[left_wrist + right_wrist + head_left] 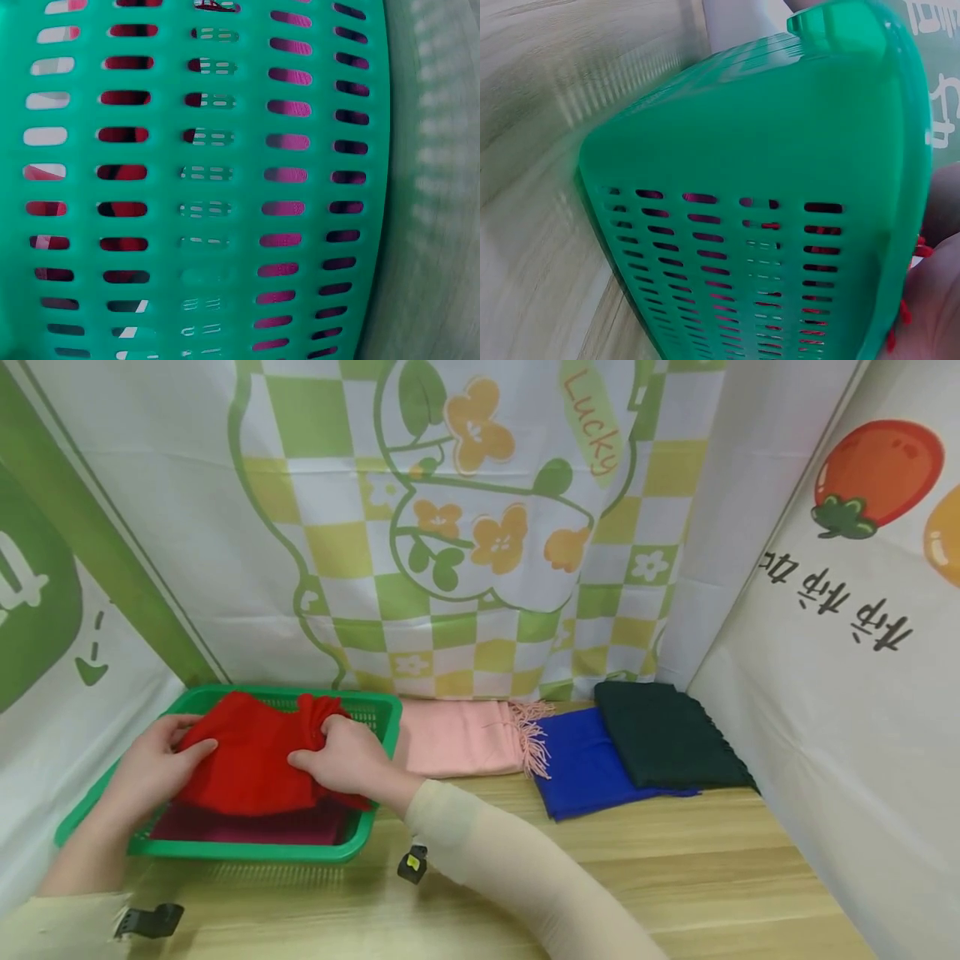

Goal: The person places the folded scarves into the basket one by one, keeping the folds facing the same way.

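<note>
Both hands are at a red scarf (251, 760) over the green plastic basket (247, 850) on the left of the table. My left hand (153, 772) grips the scarf's left side, thumb on top. On the right, my right hand (348, 756) pinches a bunched part of it between thumb and fingers. Below the scarf, a folded magenta cloth (247, 829) lies in the basket. The left wrist view shows only the slotted basket wall (161, 225) with red and magenta behind it. Red fringe (906, 311) hangs by the basket rim in the right wrist view.
Right of the basket lies a folded pink scarf (457, 739) with fringe. Farther right, a dark green scarf (667, 735) partly covers a blue one (577, 764). Printed cloth walls (480, 635) enclose the wooden table (675, 868) at the back and sides.
</note>
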`<action>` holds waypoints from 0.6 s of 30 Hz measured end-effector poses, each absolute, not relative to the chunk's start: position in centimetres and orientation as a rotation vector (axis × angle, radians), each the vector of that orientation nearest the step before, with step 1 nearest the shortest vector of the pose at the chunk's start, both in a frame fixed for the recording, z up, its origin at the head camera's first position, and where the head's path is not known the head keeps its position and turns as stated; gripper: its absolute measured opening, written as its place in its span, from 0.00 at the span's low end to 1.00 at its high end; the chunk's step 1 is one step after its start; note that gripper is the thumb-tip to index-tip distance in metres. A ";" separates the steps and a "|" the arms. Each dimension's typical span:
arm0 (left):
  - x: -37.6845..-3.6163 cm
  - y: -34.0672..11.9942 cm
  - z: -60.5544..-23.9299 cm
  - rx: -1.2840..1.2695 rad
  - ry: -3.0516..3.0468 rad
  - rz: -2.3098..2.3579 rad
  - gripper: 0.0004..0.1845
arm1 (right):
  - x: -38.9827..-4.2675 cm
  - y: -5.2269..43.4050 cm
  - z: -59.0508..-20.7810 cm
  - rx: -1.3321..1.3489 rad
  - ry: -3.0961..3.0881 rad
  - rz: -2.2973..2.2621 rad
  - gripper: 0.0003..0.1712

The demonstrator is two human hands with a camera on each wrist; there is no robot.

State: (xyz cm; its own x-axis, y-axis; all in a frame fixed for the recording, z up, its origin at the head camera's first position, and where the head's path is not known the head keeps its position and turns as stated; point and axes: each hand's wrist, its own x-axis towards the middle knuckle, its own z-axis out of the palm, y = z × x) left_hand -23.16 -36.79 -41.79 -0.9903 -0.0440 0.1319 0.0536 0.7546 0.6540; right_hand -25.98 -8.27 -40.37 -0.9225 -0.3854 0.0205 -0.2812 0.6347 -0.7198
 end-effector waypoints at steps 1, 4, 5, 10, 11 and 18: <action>-23.2 -36.9 -41.8 -0.008 -2.809 -1.062 0.36 | -26.0 -8.4 -40.4 -0.553 2.719 -1.159 0.24; -23.4 -37.0 -41.9 -0.009 -2.803 -1.069 0.35 | -26.1 -8.7 -40.5 -0.540 2.740 -1.145 0.21; -23.5 -37.1 -41.9 -0.012 -2.799 -1.075 0.35 | -26.2 -8.8 -40.5 -0.538 2.746 -1.140 0.21; -23.7 -37.4 -42.1 -0.022 -2.777 -1.062 0.34 | -26.3 -9.3 -40.7 -0.536 2.778 -1.093 0.22; -23.7 -37.5 -42.2 -0.024 -2.773 -1.054 0.33 | -26.3 -9.4 -40.7 -0.538 2.782 -1.083 0.23; -23.5 -38.0 -42.5 -0.033 -2.772 -0.995 0.31 | -26.2 -10.2 -41.0 -0.541 2.810 -1.009 0.26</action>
State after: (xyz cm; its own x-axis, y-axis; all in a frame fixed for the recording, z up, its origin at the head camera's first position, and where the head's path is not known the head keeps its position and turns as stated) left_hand -23.47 -37.99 -42.50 -0.9805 -0.0448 0.1913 0.0872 0.7735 0.6277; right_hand -26.20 -10.19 -41.01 -0.9309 -0.3647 0.0190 -0.2935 0.7161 -0.6333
